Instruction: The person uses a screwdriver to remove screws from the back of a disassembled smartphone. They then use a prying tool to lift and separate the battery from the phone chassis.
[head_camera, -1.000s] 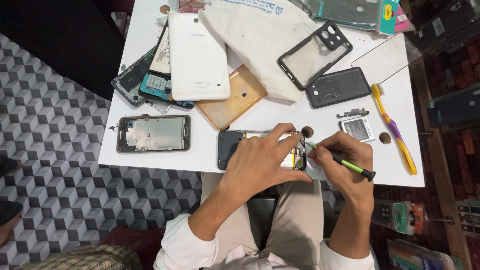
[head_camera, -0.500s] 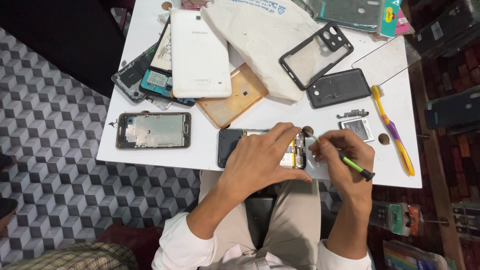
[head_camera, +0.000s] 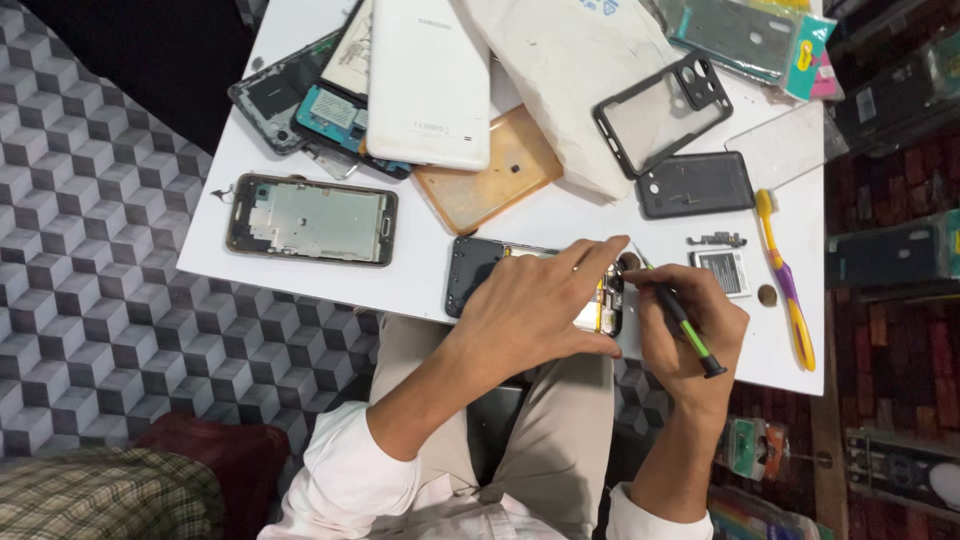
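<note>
An opened dark phone (head_camera: 475, 272) with its back off lies at the near edge of the white table (head_camera: 420, 268). My left hand (head_camera: 535, 305) lies flat over it and presses it down, covering most of its middle. My right hand (head_camera: 695, 325) grips a thin green-and-black screwdriver (head_camera: 683, 320) like a pen. Its tip touches the phone's right end, just past my left fingertips.
A phone frame with a metal plate (head_camera: 312, 220) lies to the left. Behind are a white tablet back (head_camera: 430, 80), an orange case (head_camera: 488, 182), a clear bumper case (head_camera: 662, 112), a dark back cover (head_camera: 696, 184), a white bag (head_camera: 575, 70). A toothbrush (head_camera: 785, 275) and small battery (head_camera: 722, 272) lie right.
My right hand has tilted the screwdriver slightly and shifted a little at the phone's right end. My left hand stays pressed on the phone.
</note>
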